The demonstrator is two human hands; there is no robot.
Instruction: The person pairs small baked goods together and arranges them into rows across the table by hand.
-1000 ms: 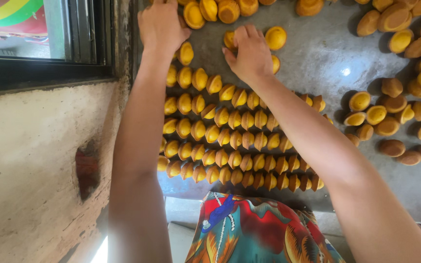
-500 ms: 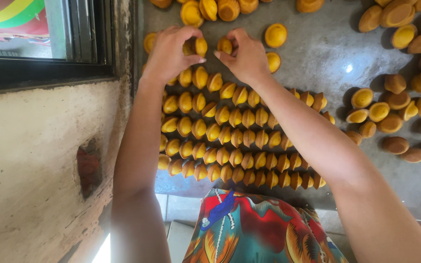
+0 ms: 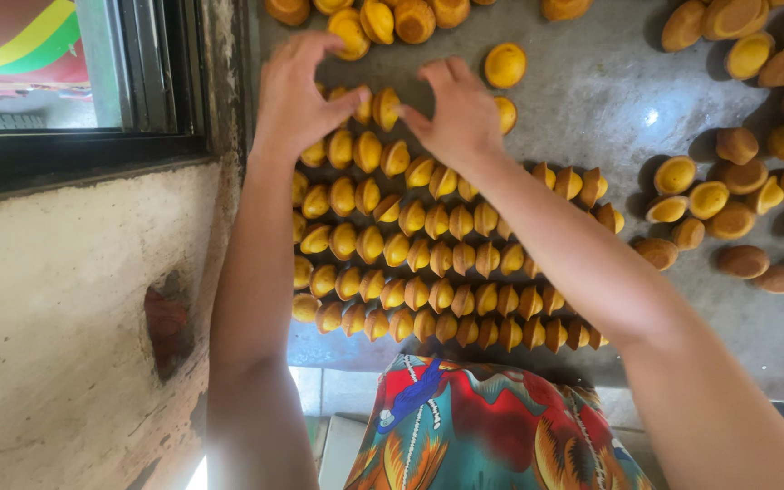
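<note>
A grey metal table (image 3: 592, 100) is filling the centre and right of the frame, its near edge running along the lower middle. A pale plaster wall (image 3: 56, 308) with a dark window frame (image 3: 138, 82) is occupying the left side, hard against the table's left edge.

Rows of small yellow-brown cakes (image 3: 419, 272) are standing on edge, packed side by side, across the middle of the table. Loose cakes (image 3: 737, 191) are lying scattered at the right and along the top edge, many cut off by the frame.

The left hand (image 3: 297, 95) and the right hand (image 3: 460, 113) are reaching to the far end of the rows, in the upper centre. Both are curled, thumbs and fingertips pinching inward toward each other. Two cakes (image 3: 374, 107) are sitting between them at the head of the top row, touched by the left thumb and the right fingertips. A single cake (image 3: 504, 64) is lying flat just beyond the right hand.

Bare metal is showing between the rows and the scattered cakes on the right. The forearms are covering parts of the rows, and a patterned garment (image 3: 492, 426) is hiding the table's near edge at bottom centre.
</note>
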